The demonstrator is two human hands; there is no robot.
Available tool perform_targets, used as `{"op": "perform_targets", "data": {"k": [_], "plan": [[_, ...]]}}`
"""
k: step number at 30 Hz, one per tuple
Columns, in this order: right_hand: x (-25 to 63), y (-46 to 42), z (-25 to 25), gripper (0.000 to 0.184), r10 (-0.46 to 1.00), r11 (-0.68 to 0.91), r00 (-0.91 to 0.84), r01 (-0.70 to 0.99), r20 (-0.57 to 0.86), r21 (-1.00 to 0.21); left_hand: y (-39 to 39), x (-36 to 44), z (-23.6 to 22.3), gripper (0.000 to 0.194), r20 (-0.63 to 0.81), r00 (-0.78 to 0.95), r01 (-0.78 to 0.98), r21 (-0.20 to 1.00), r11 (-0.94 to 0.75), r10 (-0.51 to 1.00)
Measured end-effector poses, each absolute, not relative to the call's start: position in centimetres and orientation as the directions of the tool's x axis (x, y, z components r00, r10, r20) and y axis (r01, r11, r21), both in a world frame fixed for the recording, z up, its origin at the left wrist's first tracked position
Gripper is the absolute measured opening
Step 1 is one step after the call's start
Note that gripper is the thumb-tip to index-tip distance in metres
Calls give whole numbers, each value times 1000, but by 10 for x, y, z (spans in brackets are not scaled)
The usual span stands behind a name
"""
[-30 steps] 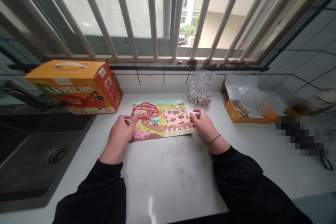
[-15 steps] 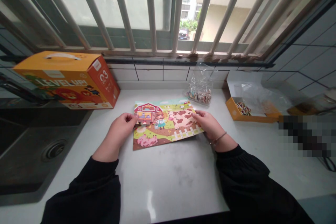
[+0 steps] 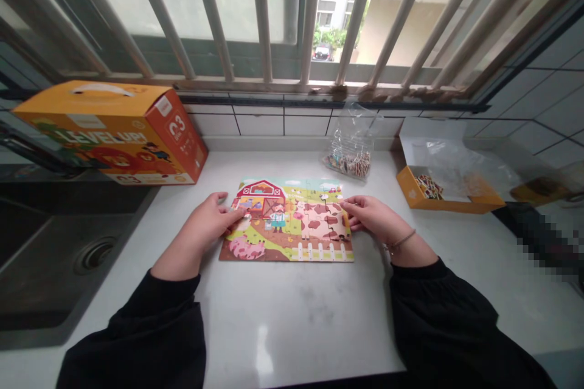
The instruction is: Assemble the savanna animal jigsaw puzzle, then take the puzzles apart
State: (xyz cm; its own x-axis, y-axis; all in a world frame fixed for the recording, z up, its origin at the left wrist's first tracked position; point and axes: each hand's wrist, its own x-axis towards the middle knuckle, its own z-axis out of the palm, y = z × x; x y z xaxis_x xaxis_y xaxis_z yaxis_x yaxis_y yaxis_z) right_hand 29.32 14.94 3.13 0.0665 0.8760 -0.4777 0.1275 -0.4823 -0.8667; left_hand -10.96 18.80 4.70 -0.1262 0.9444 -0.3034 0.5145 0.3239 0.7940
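A farm-scene jigsaw puzzle (image 3: 292,225), its pieces joined into a rectangle with a red barn, a cow, a pig and a white fence, lies on the white countertop (image 3: 292,316). My left hand (image 3: 212,219) grips its left edge, thumb over the top near the barn. At the opposite side my right hand (image 3: 371,216) pinches the right edge beside the cow's rear, a thin bracelet on the wrist. Fingertips under or behind the edges are partly hidden.
An orange carton with a handle (image 3: 114,134) stands at the back left above a dark sink (image 3: 41,255). A clear bag of puzzle pieces (image 3: 349,155) sits by the wall. Right of it is an open orange box (image 3: 438,194) with pieces and plastic. Window bars rise behind.
The puzzle has gone from tilted, right side raised, to level and square on the countertop, a little nearer me. Both hands moved with it and stay at its edges.
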Motion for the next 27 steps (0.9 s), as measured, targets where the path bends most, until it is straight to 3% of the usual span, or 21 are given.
{"op": "perform_targets", "data": {"k": [2,4,6,8,11,15,22,27], "plan": [[290,152,24,22,908,-413,177,235,-379,-880,191,-112,45,69,-231,-125,692,676,252,965],[285,153,17,23,951,-289,237,450,-199,-845,193,-114,43,55,-127,-101,823,547,154,987],[282,152,13,26,973,-155,230,683,8,-713,194,-115,41,50,-46,-80,881,465,92,996],[281,152,11,36,974,-84,188,815,124,-574,194,-115,41,49,-45,-70,898,433,82,997],[279,151,11,44,980,-78,159,864,122,-497,191,-114,43,49,-102,-73,904,414,109,992],[278,150,13,40,987,-70,126,892,96,-447,188,-112,46,46,-122,-44,921,380,87,992],[274,147,12,44,982,-53,119,917,144,-396,188,-110,47,43,-142,-53,917,386,105,988],[272,146,10,44,978,-52,128,915,165,-400,186,-110,46,42,-80,-60,916,392,87,995]]}}
